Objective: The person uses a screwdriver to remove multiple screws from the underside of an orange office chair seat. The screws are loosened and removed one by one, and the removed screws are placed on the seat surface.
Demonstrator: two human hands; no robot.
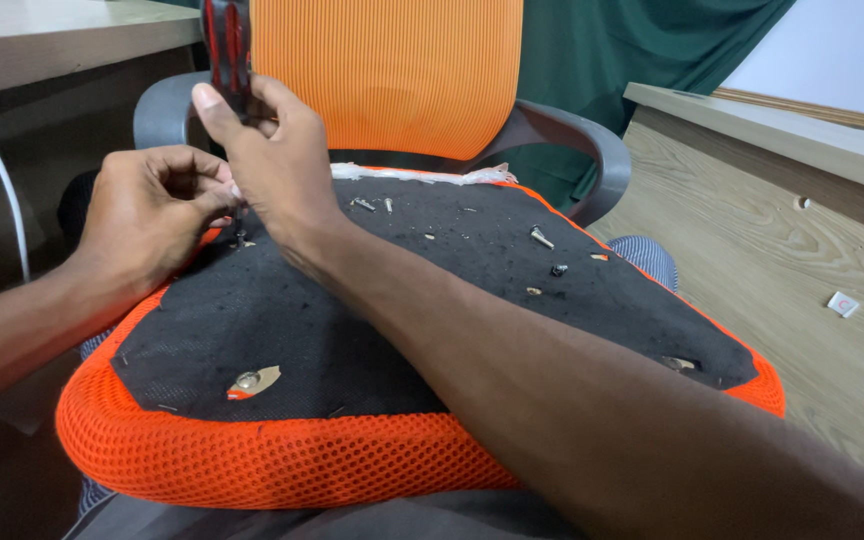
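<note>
Two hands are in view: the left hand [152,205] and the right hand [272,165], touching each other over the far left corner of one upturned orange seat cushion [252,460]. The right hand grips one screwdriver [227,50] with a red and black handle. Just under the left hand's fingertips stands one screw [240,240]. To the right of the right hand lie two small screws [372,205] near the frayed edge, and farther right one longer bolt [542,237] and one dark nut [558,270]. Below the left hand sits one metal insert [248,380] in a torn patch. Two grey armrests [592,150] flank one orange mesh backrest [392,70].
</note>
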